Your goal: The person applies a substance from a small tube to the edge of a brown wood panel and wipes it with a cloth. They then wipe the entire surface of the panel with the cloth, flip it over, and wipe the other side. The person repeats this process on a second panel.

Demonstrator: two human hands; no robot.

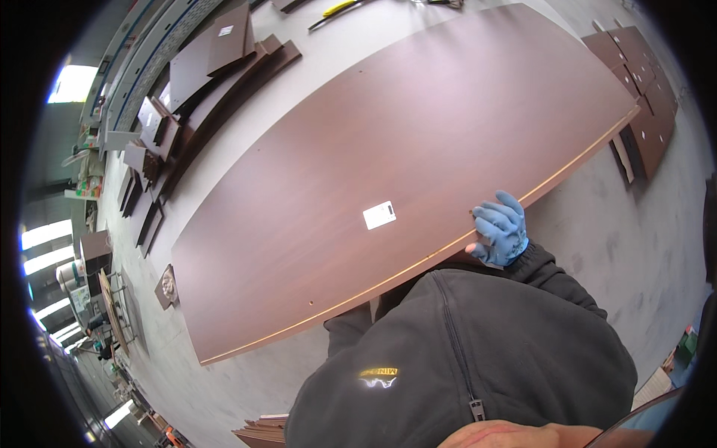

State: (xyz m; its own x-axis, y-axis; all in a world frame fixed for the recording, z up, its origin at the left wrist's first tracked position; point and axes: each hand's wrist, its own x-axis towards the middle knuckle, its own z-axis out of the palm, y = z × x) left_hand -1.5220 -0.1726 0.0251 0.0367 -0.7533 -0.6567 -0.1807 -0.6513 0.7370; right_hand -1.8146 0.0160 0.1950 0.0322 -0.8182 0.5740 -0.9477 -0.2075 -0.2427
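A large dark brown board (418, 164) with one curved long side stretches across the view in front of me. Its straight near edge shows a pale, lighter strip, and a white label (379, 215) sticks to its face. My right hand (500, 230), in a blue glove with one bare fingertip, is closed over this near edge, fingers bent onto the face. My left sleeve (349, 326) goes behind the board near its left part; the left hand itself is hidden there.
Stacked brown boards (224, 97) and smaller pieces lie on the floor at the left. More drilled brown panels (646, 89) are at the far right. A yellow-handled tool (337, 9) lies beyond the board. Another brown stack (261, 431) is at the lower left.
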